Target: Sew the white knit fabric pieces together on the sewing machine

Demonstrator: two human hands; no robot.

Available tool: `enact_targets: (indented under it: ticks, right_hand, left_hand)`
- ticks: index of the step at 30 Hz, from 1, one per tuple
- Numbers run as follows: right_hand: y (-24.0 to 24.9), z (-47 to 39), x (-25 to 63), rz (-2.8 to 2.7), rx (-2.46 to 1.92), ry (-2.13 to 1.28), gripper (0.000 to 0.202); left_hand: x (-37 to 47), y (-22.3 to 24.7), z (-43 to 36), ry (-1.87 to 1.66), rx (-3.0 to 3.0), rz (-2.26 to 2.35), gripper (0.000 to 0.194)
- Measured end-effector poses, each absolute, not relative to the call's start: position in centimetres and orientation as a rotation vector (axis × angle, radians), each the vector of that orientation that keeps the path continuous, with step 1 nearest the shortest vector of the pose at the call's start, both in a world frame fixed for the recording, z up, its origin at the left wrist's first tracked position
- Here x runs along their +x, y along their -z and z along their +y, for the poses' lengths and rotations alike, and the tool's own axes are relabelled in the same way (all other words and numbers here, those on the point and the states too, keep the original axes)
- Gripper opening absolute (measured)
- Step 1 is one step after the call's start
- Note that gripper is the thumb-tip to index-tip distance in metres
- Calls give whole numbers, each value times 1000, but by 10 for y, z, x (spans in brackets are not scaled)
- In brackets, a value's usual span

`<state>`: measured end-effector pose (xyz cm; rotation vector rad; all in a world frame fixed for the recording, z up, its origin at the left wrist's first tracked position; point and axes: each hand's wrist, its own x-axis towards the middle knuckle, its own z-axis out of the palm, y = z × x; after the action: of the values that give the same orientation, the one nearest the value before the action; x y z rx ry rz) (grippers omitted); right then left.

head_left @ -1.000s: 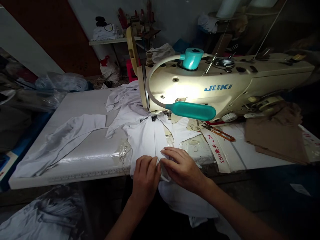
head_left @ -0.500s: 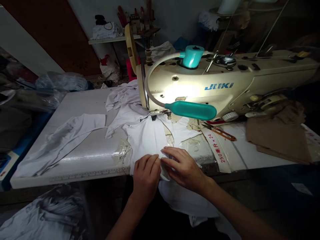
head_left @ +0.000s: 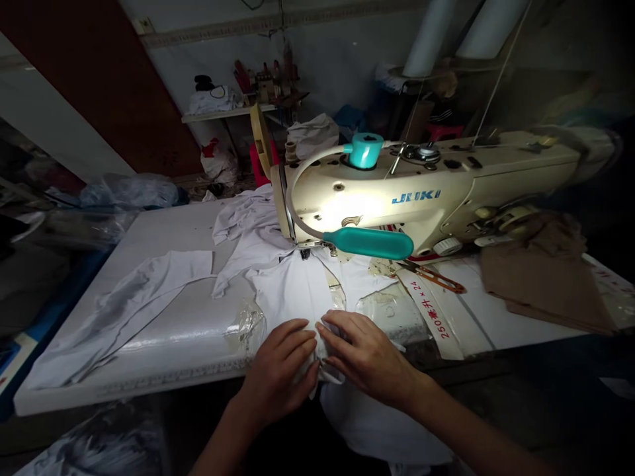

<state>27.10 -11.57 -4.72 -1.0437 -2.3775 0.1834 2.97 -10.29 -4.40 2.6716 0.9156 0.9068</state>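
A piece of white fabric (head_left: 288, 291) runs from beneath the needle area of the cream sewing machine (head_left: 377, 192) to the table's front edge. At that edge my left hand (head_left: 282, 367) pinches the fabric, fingers bent and thumb below. My right hand (head_left: 364, 354) grips the same fabric from the other side, fingertips close to those of my left. Part of the cloth between the hands is hidden by the fingers. More white cloth (head_left: 381, 423) hangs below the table over my lap. A teal lamp (head_left: 370, 243) lights the machine.
Orange-handled thread snips (head_left: 439, 279) lie right of the needle area, beside folded brown fabric (head_left: 540, 284). Another white fabric piece (head_left: 133, 304) lies on the table's left side. Bunched white cloth (head_left: 253, 225) sits behind the needle. Thread cones (head_left: 429, 39) stand at the back.
The view has tilted up, so the machine and table appear lower. My left hand has shifted left and opened its grip wider, its thumb now showing; the right hand keeps its hold.
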Motion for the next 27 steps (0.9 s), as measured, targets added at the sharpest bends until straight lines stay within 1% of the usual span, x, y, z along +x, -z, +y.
enact_targets:
  ticks: [3, 8, 11, 16, 20, 24, 27]
  right_hand:
    - [52, -119, 270, -2379, -1061, -150, 47]
    - [56, -121, 267, -2380, -1112, -102, 45]
    - [53, -118, 265, -2402, -1139, -95, 45]
    - [47, -107, 264, -2430, -1152, -110, 45]
    - [43, -102, 262, -2432, -1175, -140, 45]
    - [41, -98, 261, -2432, -1198, -166, 46]
    - [40, -93, 260, -2432, -1229, -174, 45]
  left_hand:
    - [25, 35, -76, -876, 2605, 1019, 33]
    - [39, 31, -43, -567, 2776, 1230, 27]
    - [47, 33, -38, -483, 2790, 1324, 25]
    - [47, 36, -25, -503, 2795, 1360, 25]
    - [43, 34, -19, -562, 2890, 1293, 24]
    - [46, 35, -47, -627, 2987, 1230, 23]
    - [50, 44, -77, -623, 3011, 1348, 32]
